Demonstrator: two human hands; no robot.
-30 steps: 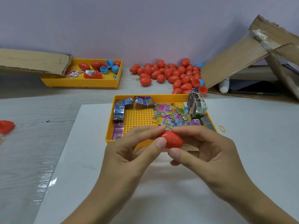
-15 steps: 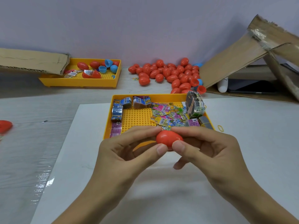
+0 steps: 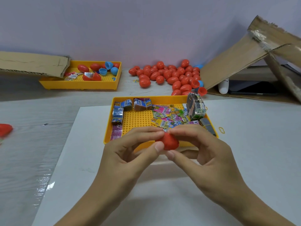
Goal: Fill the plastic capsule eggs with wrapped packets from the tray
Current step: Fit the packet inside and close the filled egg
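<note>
Nearest you, your left hand [image 3: 128, 154] and your right hand [image 3: 206, 154] meet over the white sheet [image 3: 244, 160], and together they pinch 1 red capsule egg [image 3: 169, 142]: each thumb presses it from below and each forefinger closes on it from above, the 2 forefinger tips touching at its top. The egg sits in the air just in front of the near wall of the yellow tray [image 3: 108, 128], clear of the sheet. Whether its halves are fully joined is hidden by your fingers. Inside that tray, loose wrapped packets [image 3: 169, 117] lie heaped toward the right, banded blue bundles [image 3: 117, 115] line the left and far sides, and a taller banded stack [image 3: 195, 106] stands at the far right corner. A small yellow rubber band [image 3: 221, 130] lies on the sheet just right of the tray. Farther back on the grey table [image 3: 32, 128], a pile of closed red eggs [image 3: 169, 75] spreads near the wall, with a few open halves at its right edge. To the far left a second yellow tray [image 3: 78, 85] holds red eggs and blue halves, partly covered by a cardboard flap [image 3: 32, 64]. At the far right stands an open cardboard box [image 3: 244, 62].
</note>
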